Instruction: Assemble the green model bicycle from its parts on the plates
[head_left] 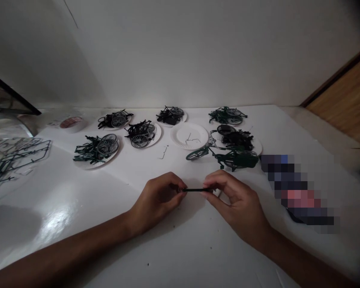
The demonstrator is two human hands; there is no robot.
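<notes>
A thin dark straight piece (194, 190) spans the gap between my two hands, held level above the white surface; its exact kind cannot be told. My left hand (160, 198) pinches one end between thumb and fingertips. The other end is pinched by my right hand (235, 202), whose fingers cover part of it. Just beyond my right hand stands a dark green model bicycle (225, 157). A small wire-like part (163, 152) lies on the table past my left hand.
Paper plates bear dark bicycle parts: one plate (115, 158) at left, several behind. A plate (175, 138) in the middle holds thin wire-like pieces. Green part frames (15, 160) lie far left, near a bowl (73, 125). A blurred-out device (297, 192) lies at right.
</notes>
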